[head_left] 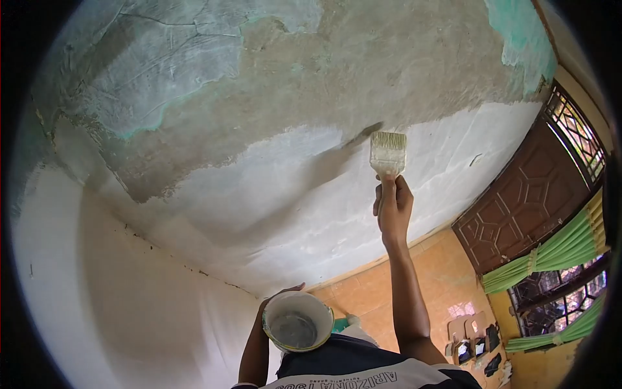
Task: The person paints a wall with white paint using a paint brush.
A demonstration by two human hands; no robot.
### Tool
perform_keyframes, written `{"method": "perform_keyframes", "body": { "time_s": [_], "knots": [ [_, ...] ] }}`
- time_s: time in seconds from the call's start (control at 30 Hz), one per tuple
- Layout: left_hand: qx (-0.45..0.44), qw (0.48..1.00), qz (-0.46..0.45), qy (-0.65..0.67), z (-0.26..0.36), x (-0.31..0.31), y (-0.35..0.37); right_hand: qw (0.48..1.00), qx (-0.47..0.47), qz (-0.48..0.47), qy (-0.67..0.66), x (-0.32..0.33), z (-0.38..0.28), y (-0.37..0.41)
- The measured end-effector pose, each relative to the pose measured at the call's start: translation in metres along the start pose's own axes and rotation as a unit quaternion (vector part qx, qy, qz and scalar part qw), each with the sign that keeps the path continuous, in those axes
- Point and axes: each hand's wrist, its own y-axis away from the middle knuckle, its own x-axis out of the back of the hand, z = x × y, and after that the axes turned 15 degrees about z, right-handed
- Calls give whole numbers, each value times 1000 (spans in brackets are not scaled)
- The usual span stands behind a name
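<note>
My right hand [393, 211] is closed around the handle of a wide paintbrush [389, 152], raised with its bristles up. The pale, paint-coated bristles are right at the wall, by the edge between white paint [453, 139] and bare grey plaster [291, 91]. Low in the view, my left hand [294, 288] is wrapped round the far side of a white paint bucket [317, 311], held close against my shirt. The bucket tilts toward me and shows greyish-white liquid [293, 329] at the bottom. Most of the left fingers are hidden behind it.
Old turquoise paint [521, 42] remains in patches high on the wall. A white side wall [142, 292] meets it at the left. To the right are a brown door [528, 188], green curtains [557, 259] and small items [476, 347] on the orange tiled floor [363, 295].
</note>
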Motion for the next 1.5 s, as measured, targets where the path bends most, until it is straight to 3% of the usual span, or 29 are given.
{"method": "perform_keyframes", "body": {
  "time_s": [0.1,0.2,0.27,0.37,0.5,0.57,0.6,0.67,0.7,0.77,0.8,0.87,0.9,0.97,1.07,1.1,1.17,1.5],
  "knots": [
    [-20,998,62,3,2,-20,7,999,25,-34,-12,-12,-24,6],
    [-87,989,116,29,-6,-31,5,992,-39,-115,13,-17,-26,-5],
    [-283,953,95,56,-25,-23,-21,990,-41,-136,19,-18,-22,-10],
    [-262,956,50,123,-26,-26,-16,985,-36,-162,39,-23,-25,-14],
    [-185,967,89,150,-23,-30,-18,983,-45,-173,44,-25,-37,-18],
    [-303,938,62,156,-31,-38,-7,981,-61,-179,33,-22,-37,-23],
    [-304,938,63,157,-25,-42,-5,975,-87,-204,8,-19,-36,-29],
    [-194,966,100,140,-16,-52,-2,966,-118,-229,-12,-11,-35,-37],
    [-190,966,100,142,-20,-58,0,960,-144,-238,-26,-9,-36,-43],
    [-346,927,54,136,-26,-73,5,958,-156,-237,-40,-5,-35,-43],
    [-345,927,56,136,-25,-80,9,958,-158,-236,-40,-2,-34,-42],
    [-237,956,116,125,-18,-89,17,964,-128,-227,-53,4,-33,-36],
    [-239,956,118,125,-14,-89,16,964,-128,-228,-56,7,-33,-35],
    [-147,976,154,48,-5,-92,15,971,-101,-211,-55,11,-34,-34],
    [-74,984,155,48,1,-94,18,970,-103,-213,-47,3,-34,-40],
    [-75,984,157,48,-6,-91,14,970,-104,-214,-49,1,-28,-43],
    [-277,952,120,49,-26,-80,1,974,-77,-209,28,-5,-14,-50],
    [-254,962,71,68,-29,-92,7,970,-93,-224,9,2,-22,-55]
  ]
}}
